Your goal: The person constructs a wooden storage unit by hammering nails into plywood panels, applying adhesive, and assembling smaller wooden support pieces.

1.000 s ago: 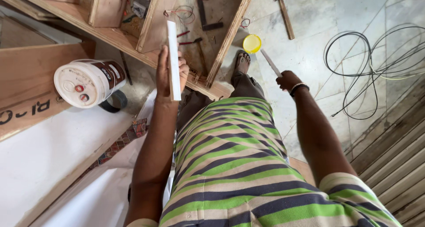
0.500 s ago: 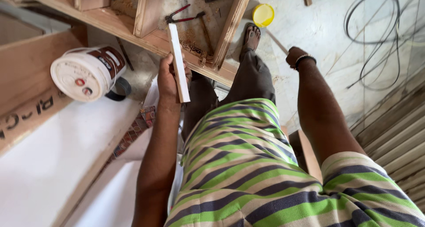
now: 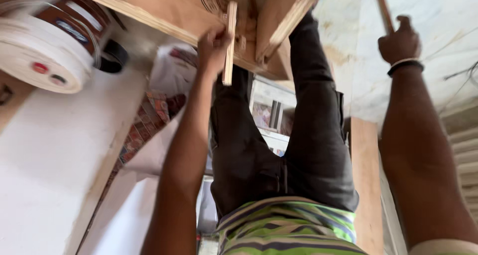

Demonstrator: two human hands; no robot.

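Gripping wood strip (image 3: 229, 43), left hand (image 3: 213, 48) outstretched

a round white tub (image 3: 42, 56) lies tilted at far left on the white board, its wall wrapped in a brown and white label (image 3: 74, 23) with small red marks.

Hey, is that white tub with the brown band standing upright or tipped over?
Tipped over. The white tub lies on its side at the upper left, its round white end facing the camera. Blur hides whether it is sealed.
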